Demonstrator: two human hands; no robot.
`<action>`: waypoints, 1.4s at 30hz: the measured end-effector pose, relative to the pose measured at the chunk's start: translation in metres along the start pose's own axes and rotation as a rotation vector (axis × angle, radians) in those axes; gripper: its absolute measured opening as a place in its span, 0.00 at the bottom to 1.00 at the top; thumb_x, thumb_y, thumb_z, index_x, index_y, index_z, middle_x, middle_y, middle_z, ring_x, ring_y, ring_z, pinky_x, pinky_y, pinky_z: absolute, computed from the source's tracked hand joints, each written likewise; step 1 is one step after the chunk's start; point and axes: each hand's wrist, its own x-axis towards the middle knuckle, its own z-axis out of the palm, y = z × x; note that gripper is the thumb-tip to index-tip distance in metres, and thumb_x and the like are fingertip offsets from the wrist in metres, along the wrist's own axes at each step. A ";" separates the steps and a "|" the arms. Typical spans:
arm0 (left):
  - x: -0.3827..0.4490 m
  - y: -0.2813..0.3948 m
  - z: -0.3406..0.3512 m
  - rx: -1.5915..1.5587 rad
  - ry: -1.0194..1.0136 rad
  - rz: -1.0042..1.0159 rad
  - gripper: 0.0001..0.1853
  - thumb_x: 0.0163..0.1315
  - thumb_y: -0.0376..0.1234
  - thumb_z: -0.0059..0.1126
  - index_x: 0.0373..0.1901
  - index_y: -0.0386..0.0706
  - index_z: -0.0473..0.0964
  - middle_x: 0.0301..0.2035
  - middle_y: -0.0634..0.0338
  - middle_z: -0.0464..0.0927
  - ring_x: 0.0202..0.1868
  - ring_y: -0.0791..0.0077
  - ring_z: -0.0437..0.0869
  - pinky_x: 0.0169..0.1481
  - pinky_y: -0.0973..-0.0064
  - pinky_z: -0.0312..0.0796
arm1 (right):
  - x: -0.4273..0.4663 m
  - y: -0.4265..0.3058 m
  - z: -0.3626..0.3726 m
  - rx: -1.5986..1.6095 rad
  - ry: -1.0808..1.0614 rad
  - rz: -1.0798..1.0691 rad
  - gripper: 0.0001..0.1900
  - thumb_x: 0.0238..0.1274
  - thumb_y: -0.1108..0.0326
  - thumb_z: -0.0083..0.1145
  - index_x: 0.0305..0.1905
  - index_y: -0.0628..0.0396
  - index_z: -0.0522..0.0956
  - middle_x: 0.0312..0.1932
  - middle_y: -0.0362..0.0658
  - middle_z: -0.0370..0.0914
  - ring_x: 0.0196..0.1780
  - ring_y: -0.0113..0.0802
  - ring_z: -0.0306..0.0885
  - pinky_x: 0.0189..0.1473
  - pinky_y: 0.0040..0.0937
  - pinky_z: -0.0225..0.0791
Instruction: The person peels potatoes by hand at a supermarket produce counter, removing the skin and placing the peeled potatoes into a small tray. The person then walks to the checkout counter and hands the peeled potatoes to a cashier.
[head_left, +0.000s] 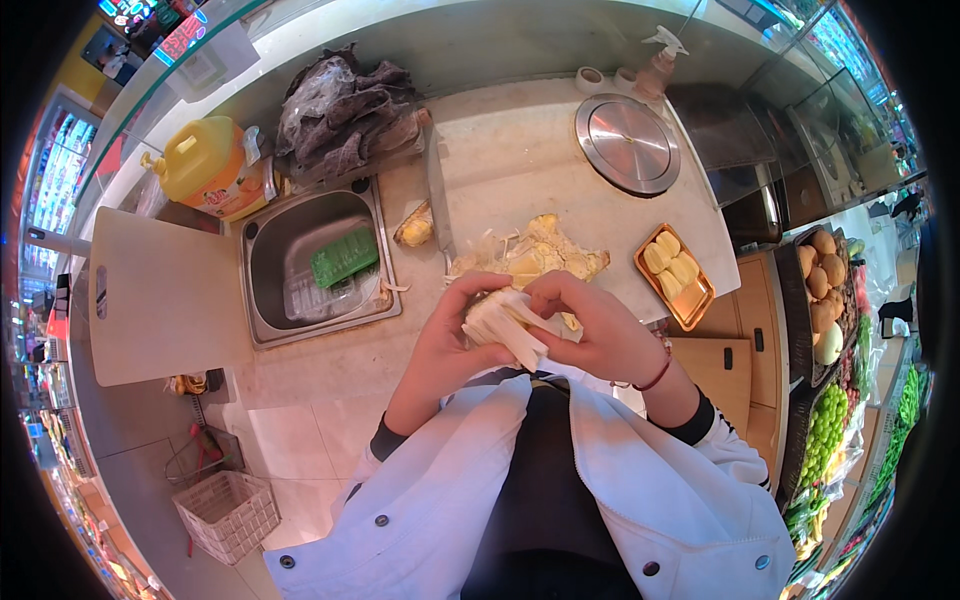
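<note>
My left hand (461, 330) holds a chunk of pale, fibrous fruit (501, 324), probably jackfruit, from the left. On its other side, the fingers of my right hand (592, 322) grip the whitish strands. Behind both hands, yellow rind and fibre scraps (555, 244) lie on the pale countertop. A gold tray (697, 304) holding several pale yellow fruit pieces (671, 262) rests at the counter's right front edge. Beside the sink, to the left, lies a smaller yellow fruit piece (414, 226).
A steel sink (262, 300) contains a green sponge-like block (345, 256) and clear plastic. A white cutting board (169, 296), a yellow jug (206, 161) and a dark cloth heap (345, 112) surround it. A round steel plate (628, 144) and a spray bottle (656, 67) stand at the back right.
</note>
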 end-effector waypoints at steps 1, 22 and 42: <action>0.000 0.000 0.000 0.029 -0.005 0.008 0.39 0.44 0.30 0.75 0.59 0.42 0.64 0.50 0.61 0.69 0.55 0.74 0.71 0.60 0.76 0.64 | 0.000 -0.002 -0.001 -0.016 -0.017 0.006 0.13 0.56 0.68 0.60 0.44 0.57 0.69 0.37 0.44 0.71 0.41 0.35 0.75 0.43 0.30 0.69; 0.004 -0.001 -0.004 -0.106 0.063 -0.007 0.37 0.53 0.46 0.67 0.60 0.40 0.62 0.46 0.62 0.74 0.50 0.77 0.76 0.55 0.79 0.68 | 0.009 -0.021 -0.002 -0.188 0.044 -0.048 0.19 0.53 0.61 0.64 0.46 0.56 0.71 0.35 0.43 0.74 0.35 0.37 0.75 0.38 0.29 0.69; -0.001 -0.011 0.001 -0.480 0.047 -0.201 0.26 0.64 0.40 0.54 0.60 0.39 0.61 0.47 0.60 0.73 0.49 0.78 0.75 0.53 0.79 0.68 | 0.014 -0.007 -0.002 -0.280 0.322 -0.037 0.05 0.56 0.70 0.57 0.35 0.55 0.72 0.20 0.43 0.73 0.23 0.40 0.73 0.26 0.32 0.67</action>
